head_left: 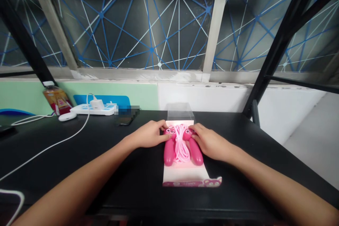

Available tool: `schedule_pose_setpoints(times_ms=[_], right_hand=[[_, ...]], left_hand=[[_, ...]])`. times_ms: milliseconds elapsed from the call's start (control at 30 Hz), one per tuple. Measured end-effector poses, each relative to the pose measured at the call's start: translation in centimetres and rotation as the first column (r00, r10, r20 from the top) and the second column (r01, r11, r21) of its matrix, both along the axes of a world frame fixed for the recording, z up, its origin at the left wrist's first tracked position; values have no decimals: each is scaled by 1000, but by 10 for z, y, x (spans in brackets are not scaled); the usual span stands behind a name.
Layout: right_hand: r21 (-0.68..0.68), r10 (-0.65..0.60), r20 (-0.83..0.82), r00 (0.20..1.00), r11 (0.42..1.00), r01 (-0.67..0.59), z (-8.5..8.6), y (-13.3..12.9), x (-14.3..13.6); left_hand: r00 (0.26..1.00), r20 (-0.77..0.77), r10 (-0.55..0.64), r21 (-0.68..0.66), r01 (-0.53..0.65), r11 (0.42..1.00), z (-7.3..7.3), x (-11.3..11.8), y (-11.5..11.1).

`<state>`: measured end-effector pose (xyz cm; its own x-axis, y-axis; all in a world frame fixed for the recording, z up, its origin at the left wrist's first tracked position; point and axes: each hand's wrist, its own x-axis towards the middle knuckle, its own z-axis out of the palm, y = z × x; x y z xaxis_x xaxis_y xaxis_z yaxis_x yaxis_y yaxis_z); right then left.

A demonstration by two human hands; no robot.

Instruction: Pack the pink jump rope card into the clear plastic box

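Note:
A pink jump rope (pixel 182 150) lies on a pale pink card insert (pixel 182 174), its cord bundled between two darker pink handles with animal-face tops. My left hand (pixel 150 134) closes its thumb and fingers around the top of the left handle (pixel 168 153). On the other side, my right hand (pixel 210 141) grips the top of the right handle (pixel 196 152). Some fingertips are hidden behind the handles. The card's front edge folds up with a printed bear-like strip. Just behind the card is a clear plastic box (pixel 180 112).
Everything rests on a black desk (pixel 127 187). At the back left are a drink bottle (pixel 57 97), a white power strip (pixel 106 110) with a charger (pixel 97 104), a white case (pixel 67 116) and a partly blurred phone (pixel 126 118). A white cable (pixel 63 137) crosses the left side. Black frame posts flank the desk.

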<state>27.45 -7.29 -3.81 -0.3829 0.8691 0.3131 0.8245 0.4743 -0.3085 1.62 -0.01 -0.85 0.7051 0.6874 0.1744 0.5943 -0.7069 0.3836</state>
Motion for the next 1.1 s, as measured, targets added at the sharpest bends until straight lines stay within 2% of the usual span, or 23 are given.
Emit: schedule_pose_setpoints(times_ms=[100,233,333,400,467,633,800,1000,1100], right_hand=[[68,-36,72,997,997,31,4,-3,-4],[183,-103,209,973,981,64,18,-14,-13],[196,22,274,961,978,-78,24,-26,-23],[170,151,328,932,962,-215,22,-31,-29],[149,217,383,898,945,-292,18,-33,-33],[153,193,420,887,948,-279,12,-32,-36],[137,202,378,903,953,-270,13,-30,-32],[129,234,396,888,943,-306,14,-28,-32],[99,267,408,873,938,-334,20,-34,-34]], left_hand=[[1000,-13,6,40,-6,999,-1,1,-1],[1000,-3,12,62,-12,998,-3,3,-1],[999,0,32,83,-32,996,-4,5,-1],[999,0,43,96,-43,994,-5,5,-1],[999,-8,49,114,-48,992,-6,6,-1],[1000,-19,18,210,-14,978,-6,8,3],[992,95,81,309,-107,945,-11,11,24],[996,73,43,114,-51,992,-19,1,48],[990,123,69,99,-81,992,-19,-2,53]])
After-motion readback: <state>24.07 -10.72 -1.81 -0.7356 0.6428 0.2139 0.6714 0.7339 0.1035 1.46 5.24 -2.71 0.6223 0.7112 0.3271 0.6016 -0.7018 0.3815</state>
